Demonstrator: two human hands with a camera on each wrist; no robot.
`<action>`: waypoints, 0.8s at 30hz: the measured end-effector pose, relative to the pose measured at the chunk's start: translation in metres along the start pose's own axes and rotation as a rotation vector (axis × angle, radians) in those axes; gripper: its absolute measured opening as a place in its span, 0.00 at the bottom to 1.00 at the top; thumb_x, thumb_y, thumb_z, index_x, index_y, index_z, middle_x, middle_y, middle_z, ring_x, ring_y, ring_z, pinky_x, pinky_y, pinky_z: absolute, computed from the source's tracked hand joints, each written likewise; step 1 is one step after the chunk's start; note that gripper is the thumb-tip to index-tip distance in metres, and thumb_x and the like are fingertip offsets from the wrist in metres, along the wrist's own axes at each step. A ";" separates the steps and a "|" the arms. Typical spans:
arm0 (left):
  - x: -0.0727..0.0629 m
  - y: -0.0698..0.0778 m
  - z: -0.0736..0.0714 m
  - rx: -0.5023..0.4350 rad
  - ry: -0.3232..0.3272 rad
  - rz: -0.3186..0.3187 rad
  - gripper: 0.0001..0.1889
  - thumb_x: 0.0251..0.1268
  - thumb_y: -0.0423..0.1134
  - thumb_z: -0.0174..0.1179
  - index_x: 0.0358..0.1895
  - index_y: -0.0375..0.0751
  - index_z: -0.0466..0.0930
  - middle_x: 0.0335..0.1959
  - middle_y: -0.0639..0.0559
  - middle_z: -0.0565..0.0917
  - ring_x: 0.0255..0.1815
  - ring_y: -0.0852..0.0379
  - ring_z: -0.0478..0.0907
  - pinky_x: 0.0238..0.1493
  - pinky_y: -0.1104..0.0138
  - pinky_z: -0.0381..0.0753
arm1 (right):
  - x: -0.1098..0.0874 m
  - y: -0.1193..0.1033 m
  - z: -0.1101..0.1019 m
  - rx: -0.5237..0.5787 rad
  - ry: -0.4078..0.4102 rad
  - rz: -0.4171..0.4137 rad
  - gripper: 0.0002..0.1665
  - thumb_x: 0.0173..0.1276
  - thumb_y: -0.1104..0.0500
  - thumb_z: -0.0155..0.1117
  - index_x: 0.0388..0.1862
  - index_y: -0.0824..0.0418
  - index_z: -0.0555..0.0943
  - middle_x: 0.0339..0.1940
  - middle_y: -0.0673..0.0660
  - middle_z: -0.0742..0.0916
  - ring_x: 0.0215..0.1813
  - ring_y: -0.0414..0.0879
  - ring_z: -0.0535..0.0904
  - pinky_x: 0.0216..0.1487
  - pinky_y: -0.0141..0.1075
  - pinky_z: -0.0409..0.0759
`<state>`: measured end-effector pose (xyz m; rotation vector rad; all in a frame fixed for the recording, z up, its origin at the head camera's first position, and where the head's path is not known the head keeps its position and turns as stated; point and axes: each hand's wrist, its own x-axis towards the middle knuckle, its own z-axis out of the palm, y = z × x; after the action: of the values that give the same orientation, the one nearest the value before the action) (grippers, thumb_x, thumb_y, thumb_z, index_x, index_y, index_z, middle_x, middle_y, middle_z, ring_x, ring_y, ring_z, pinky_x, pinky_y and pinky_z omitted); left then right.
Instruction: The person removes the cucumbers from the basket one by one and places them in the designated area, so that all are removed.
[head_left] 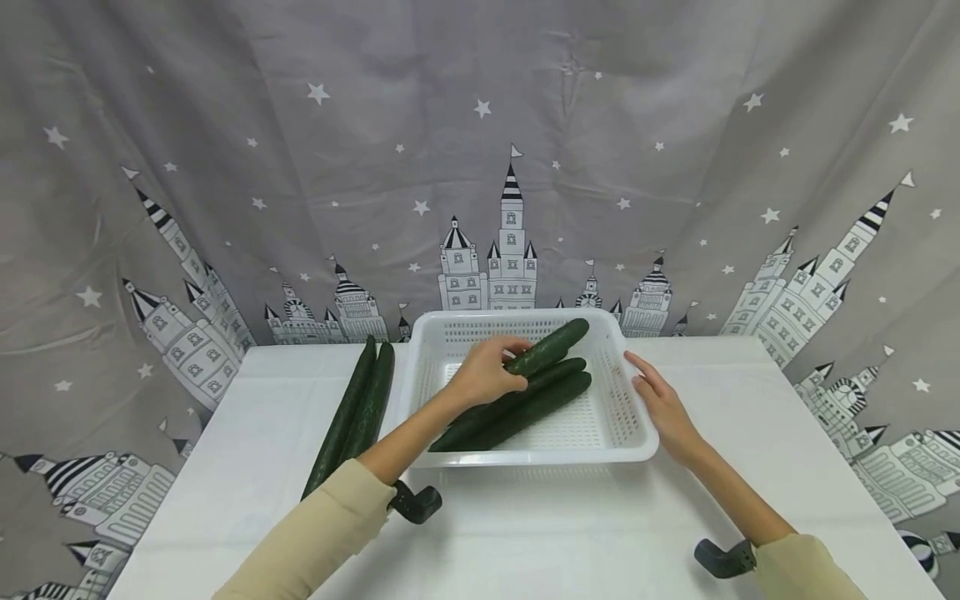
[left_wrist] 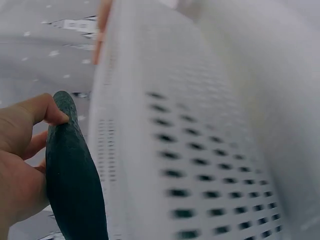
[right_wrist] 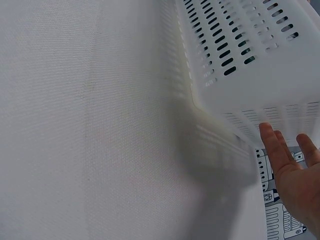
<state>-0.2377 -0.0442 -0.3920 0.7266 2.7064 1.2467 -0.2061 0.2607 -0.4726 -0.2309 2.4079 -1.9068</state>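
My left hand (head_left: 487, 371) pinches a dark green cucumber (head_left: 551, 348) between thumb and fingers, over the white plastic basket (head_left: 532, 457). In the left wrist view the cucumber (left_wrist: 75, 175) hangs from the left hand (left_wrist: 22, 155), beside the basket's blurred wall. Under the held one, two more cucumbers (head_left: 540, 408) lie slantwise in the basket. At the basket's right side is my right hand (head_left: 667, 417), its fingers extended. The right wrist view has the right hand's fingertips (right_wrist: 265, 127) against the slotted basket wall (right_wrist: 220, 95).
Left of the basket, two long cucumbers (head_left: 367, 408) lie side by side on the white table (head_left: 540, 533). A grey curtain (head_left: 360, 183) printed with castles and stars hangs behind the table's back edge.
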 end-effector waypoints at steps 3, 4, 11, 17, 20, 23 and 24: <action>-0.003 0.006 -0.015 -0.042 0.054 -0.021 0.29 0.51 0.27 0.68 0.62 0.37 0.78 0.53 0.43 0.81 0.52 0.44 0.81 0.49 0.57 0.81 | 0.000 -0.001 -0.001 0.003 -0.006 -0.005 0.32 0.85 0.51 0.37 0.83 0.55 0.50 0.80 0.64 0.56 0.72 0.68 0.64 0.56 0.45 0.78; -0.004 0.007 -0.020 -0.057 0.069 -0.026 0.29 0.51 0.27 0.67 0.62 0.37 0.78 0.53 0.43 0.81 0.52 0.44 0.81 0.48 0.58 0.81 | 0.000 -0.001 -0.001 0.003 -0.006 -0.007 0.32 0.85 0.51 0.37 0.83 0.56 0.50 0.80 0.64 0.56 0.72 0.68 0.64 0.57 0.45 0.78; -0.022 -0.004 -0.053 -0.138 0.165 -0.095 0.29 0.53 0.27 0.64 0.63 0.38 0.78 0.52 0.43 0.80 0.53 0.44 0.80 0.42 0.58 0.82 | 0.000 -0.001 -0.002 0.003 -0.006 -0.004 0.32 0.85 0.52 0.36 0.83 0.57 0.50 0.80 0.65 0.56 0.71 0.69 0.65 0.55 0.46 0.79; -0.054 -0.023 -0.085 -0.116 0.229 -0.176 0.29 0.58 0.29 0.64 0.66 0.39 0.75 0.58 0.39 0.77 0.57 0.40 0.75 0.46 0.51 0.80 | 0.002 -0.001 -0.002 0.003 -0.012 -0.006 0.32 0.85 0.52 0.36 0.83 0.56 0.50 0.80 0.65 0.57 0.70 0.69 0.66 0.53 0.43 0.81; -0.068 -0.038 -0.099 -0.103 0.260 -0.225 0.29 0.61 0.30 0.64 0.68 0.37 0.73 0.61 0.37 0.76 0.59 0.38 0.73 0.50 0.49 0.78 | 0.003 0.000 -0.002 0.003 -0.014 -0.005 0.32 0.85 0.51 0.36 0.83 0.56 0.50 0.80 0.65 0.58 0.70 0.68 0.66 0.53 0.41 0.81; -0.082 -0.052 -0.111 -0.109 0.289 -0.279 0.30 0.63 0.30 0.63 0.70 0.36 0.70 0.63 0.35 0.73 0.60 0.37 0.70 0.54 0.47 0.75 | 0.003 0.000 -0.002 0.001 -0.018 -0.002 0.32 0.85 0.52 0.36 0.83 0.56 0.50 0.80 0.65 0.57 0.71 0.68 0.65 0.54 0.42 0.80; -0.086 -0.056 -0.114 -0.114 0.299 -0.300 0.30 0.63 0.30 0.62 0.70 0.35 0.69 0.63 0.35 0.73 0.60 0.37 0.69 0.54 0.47 0.75 | 0.003 0.000 -0.002 0.001 -0.018 0.000 0.32 0.85 0.52 0.36 0.83 0.56 0.50 0.80 0.64 0.57 0.71 0.68 0.65 0.54 0.42 0.80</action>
<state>-0.2125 -0.1934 -0.3677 0.1187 2.7965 1.5155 -0.2092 0.2618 -0.4723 -0.2464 2.3953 -1.8972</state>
